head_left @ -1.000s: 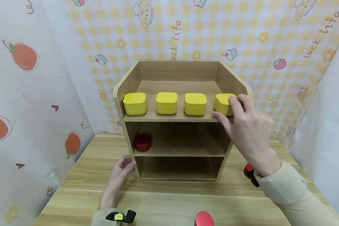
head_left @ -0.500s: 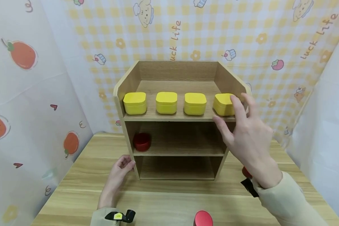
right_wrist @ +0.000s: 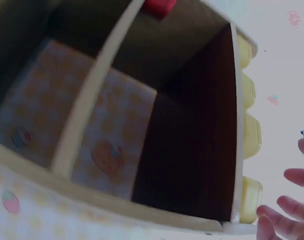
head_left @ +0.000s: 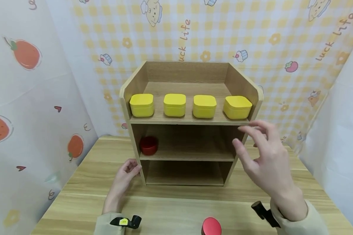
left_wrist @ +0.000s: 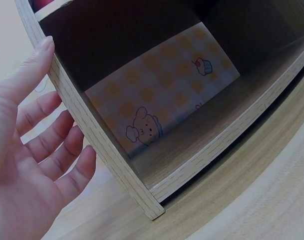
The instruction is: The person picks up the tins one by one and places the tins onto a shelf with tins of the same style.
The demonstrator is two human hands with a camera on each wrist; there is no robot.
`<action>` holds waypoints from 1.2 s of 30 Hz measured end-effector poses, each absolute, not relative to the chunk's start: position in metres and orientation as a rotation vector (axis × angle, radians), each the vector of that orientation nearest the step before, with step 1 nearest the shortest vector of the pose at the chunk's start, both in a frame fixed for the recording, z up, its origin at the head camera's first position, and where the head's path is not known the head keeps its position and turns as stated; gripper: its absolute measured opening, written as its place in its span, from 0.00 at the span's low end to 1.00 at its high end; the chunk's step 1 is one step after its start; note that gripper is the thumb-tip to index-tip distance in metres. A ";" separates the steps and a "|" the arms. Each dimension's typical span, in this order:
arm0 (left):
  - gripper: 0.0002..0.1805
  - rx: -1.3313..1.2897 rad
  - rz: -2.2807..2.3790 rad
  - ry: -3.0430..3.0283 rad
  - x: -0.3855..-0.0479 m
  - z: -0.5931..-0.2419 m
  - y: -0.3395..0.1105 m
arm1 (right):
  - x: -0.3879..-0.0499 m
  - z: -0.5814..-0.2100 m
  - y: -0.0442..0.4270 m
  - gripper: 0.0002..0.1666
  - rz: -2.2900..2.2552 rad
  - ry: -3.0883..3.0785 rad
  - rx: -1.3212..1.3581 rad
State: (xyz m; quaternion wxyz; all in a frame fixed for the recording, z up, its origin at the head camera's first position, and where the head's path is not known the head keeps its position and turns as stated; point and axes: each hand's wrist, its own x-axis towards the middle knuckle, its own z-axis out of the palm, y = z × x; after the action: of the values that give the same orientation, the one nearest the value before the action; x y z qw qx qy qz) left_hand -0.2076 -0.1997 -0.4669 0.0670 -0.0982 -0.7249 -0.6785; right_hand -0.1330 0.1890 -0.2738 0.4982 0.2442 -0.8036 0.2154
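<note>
Several yellow lidded boxes stand in a row along the top of a wooden shelf unit (head_left: 182,123). The rightmost box (head_left: 237,107) is turned slightly compared with the others. My right hand (head_left: 270,163) hovers below and right of it, fingers spread and slightly bent, holding nothing; the right wrist view shows its fingers (right_wrist: 291,210) at the edge. My left hand (head_left: 122,179) rests at the unit's lower left side. In the left wrist view, its thumb (left_wrist: 46,47) touches the side panel's front edge (left_wrist: 99,135), with the other fingers loosely bent beside the outer face.
A round red container (head_left: 148,145) sits at the left of the middle shelf. Another red round object (head_left: 211,226) stands on the wooden table (head_left: 170,207) near the front. Patterned cloth (head_left: 206,29) hangs behind the unit and at both sides.
My right hand has come off the rightmost yellow box and moved down and to the right. The left hand keeps its place against the unit's side.
</note>
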 end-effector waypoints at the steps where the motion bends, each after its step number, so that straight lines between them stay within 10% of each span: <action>1: 0.12 -0.294 -2.043 -2.187 -0.208 -0.467 -0.199 | -0.132 -0.278 0.188 0.29 0.543 -1.941 0.635; 36: 0.09 -0.332 -2.082 -2.128 -0.207 -0.467 -0.198 | -0.119 -0.414 0.184 0.18 0.732 -2.367 1.323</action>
State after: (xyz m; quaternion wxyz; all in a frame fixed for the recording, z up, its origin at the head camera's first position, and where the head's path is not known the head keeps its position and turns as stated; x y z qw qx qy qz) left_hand -0.2067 -0.1984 -0.4668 0.0730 -0.1104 -0.7086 -0.6931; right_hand -0.1191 0.1837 -0.4137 0.1659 0.4645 -0.8310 0.2571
